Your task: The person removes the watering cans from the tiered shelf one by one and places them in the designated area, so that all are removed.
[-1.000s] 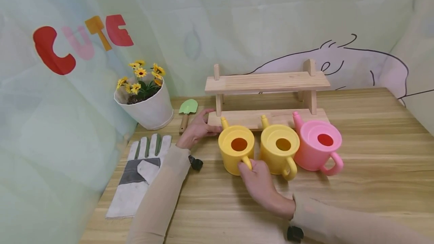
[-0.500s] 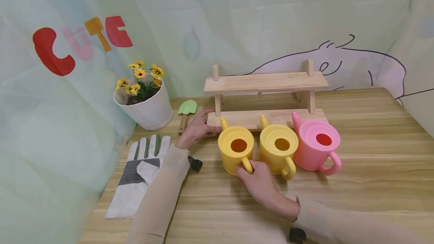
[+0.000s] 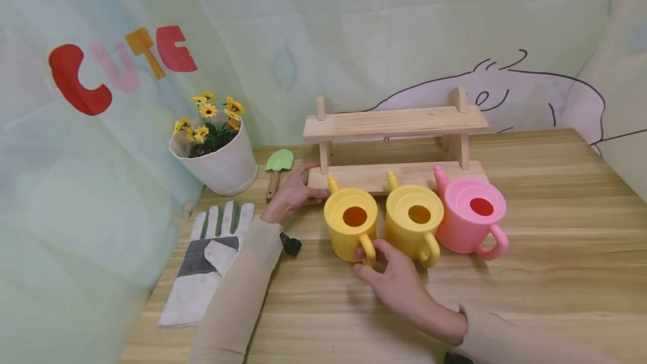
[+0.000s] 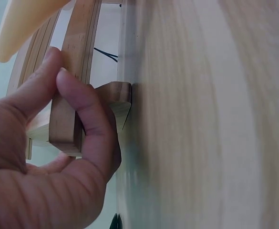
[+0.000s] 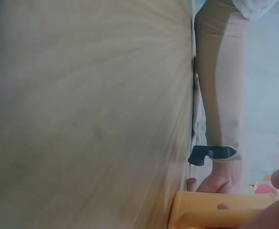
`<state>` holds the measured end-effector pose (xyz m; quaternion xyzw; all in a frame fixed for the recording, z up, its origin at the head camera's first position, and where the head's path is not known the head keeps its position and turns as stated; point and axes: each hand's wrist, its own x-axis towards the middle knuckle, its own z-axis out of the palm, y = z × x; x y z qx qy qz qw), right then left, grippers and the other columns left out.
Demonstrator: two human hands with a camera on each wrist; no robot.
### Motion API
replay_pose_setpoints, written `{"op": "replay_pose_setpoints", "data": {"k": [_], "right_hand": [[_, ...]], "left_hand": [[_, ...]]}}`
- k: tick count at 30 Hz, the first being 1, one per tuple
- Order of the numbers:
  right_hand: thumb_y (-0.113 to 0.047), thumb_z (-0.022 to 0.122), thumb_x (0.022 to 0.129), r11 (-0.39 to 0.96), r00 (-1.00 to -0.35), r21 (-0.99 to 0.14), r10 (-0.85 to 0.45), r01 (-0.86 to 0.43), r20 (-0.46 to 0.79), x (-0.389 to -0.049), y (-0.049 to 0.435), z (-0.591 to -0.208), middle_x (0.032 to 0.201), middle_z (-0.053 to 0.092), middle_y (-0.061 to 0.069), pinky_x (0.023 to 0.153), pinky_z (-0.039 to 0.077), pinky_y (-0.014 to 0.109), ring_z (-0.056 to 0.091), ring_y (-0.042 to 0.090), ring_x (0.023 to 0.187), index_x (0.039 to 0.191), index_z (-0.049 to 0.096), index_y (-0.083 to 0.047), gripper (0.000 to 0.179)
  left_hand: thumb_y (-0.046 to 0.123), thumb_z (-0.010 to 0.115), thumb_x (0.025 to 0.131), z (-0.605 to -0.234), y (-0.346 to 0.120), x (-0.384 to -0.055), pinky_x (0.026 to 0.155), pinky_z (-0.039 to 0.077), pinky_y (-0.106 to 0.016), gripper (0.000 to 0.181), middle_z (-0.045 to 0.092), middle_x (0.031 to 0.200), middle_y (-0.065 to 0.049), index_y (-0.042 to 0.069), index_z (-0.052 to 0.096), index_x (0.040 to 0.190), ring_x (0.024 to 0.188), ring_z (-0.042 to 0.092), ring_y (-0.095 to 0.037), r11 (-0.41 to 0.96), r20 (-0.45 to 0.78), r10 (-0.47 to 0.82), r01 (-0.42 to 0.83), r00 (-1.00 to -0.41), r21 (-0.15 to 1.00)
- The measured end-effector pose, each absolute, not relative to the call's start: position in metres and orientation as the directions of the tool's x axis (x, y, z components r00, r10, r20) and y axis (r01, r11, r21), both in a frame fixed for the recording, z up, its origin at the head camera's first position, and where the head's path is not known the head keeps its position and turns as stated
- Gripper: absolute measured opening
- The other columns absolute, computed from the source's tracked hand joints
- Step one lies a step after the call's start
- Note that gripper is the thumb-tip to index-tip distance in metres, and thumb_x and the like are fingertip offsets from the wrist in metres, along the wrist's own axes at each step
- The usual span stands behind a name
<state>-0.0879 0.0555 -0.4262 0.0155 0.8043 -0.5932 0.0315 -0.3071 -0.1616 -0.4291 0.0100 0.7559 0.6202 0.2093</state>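
My left hand grips the left end of the lower board of a two-tier wooden shelf. Thumb and fingers wrap that board end in the left wrist view. In front of the shelf stand two yellow watering cans, a left one and a middle one, and a pink watering can, all upright with spouts toward the shelf. My right hand is at the left can's handle. Its thumb stands apart from the handle, and a fingertip shows through the loop.
Left of the shelf lies a green trowel with a wooden handle. A white pot of yellow flowers stands at the back left. A work glove lies beside my left forearm. Fabric walls bound the table.
My right hand has loosened from the left yellow can's handle, its thumb drawing away, and the wrist has shifted right and toward me. The left hand and the cans keep their places.
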Motion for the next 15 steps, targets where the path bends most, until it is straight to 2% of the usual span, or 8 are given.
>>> {"op": "replay_pose_setpoints", "data": {"k": [3, 5, 10, 15], "right_hand": [[-0.016, 0.084, 0.093, 0.310, -0.994, -0.945, 0.002, 0.107, -0.112, -0.082, 0.059, -0.417, 0.121, 0.079, 0.002, 0.108, 0.060, 0.049, 0.074, 0.025, 0.124, 0.117, 0.075, -0.015, 0.026], [-0.017, 0.085, 0.094, 0.324, -0.994, -0.940, 0.002, 0.108, -0.113, -0.078, 0.062, -0.414, 0.126, 0.079, 0.003, 0.112, 0.058, 0.054, 0.073, 0.027, 0.126, 0.123, 0.075, -0.014, 0.031], [-0.019, 0.083, 0.096, 0.303, -0.992, -0.948, -0.040, 0.099, -0.117, -0.072, 0.073, -0.414, 0.133, 0.077, 0.009, 0.112, 0.059, 0.054, 0.073, 0.030, 0.127, 0.136, 0.070, -0.009, 0.043], [-0.022, 0.081, 0.099, 0.289, -0.986, -0.948, -0.053, 0.136, -0.158, -0.063, 0.086, -0.415, 0.138, 0.074, 0.009, 0.112, 0.059, 0.047, 0.071, 0.027, 0.129, 0.137, 0.069, -0.009, 0.042]], "left_hand": [[-0.009, 0.079, 0.094, -0.428, -0.162, -0.306, 0.071, 0.063, -0.020, 0.090, 0.066, 0.128, -0.025, 0.015, 0.033, 0.168, 0.081, 0.071, -0.012, 0.233, -0.305, 0.270, -0.245, -0.913, 0.941], [-0.010, 0.078, 0.094, -0.427, -0.161, -0.306, 0.070, 0.063, -0.020, 0.090, 0.066, 0.129, -0.026, 0.015, 0.034, 0.168, 0.079, 0.071, -0.012, 0.233, -0.305, 0.267, -0.246, -0.914, 0.941], [-0.010, 0.079, 0.093, -0.426, -0.161, -0.305, 0.071, 0.063, -0.020, 0.089, 0.065, 0.131, -0.026, 0.015, 0.035, 0.167, 0.078, 0.071, -0.012, 0.244, -0.307, 0.254, -0.247, -0.917, 0.938], [-0.006, 0.081, 0.094, -0.424, -0.160, -0.305, 0.073, 0.065, -0.021, 0.092, 0.062, 0.125, -0.023, 0.015, 0.033, 0.169, 0.082, 0.071, -0.013, 0.303, -0.309, 0.239, -0.231, -0.921, 0.924]]}}
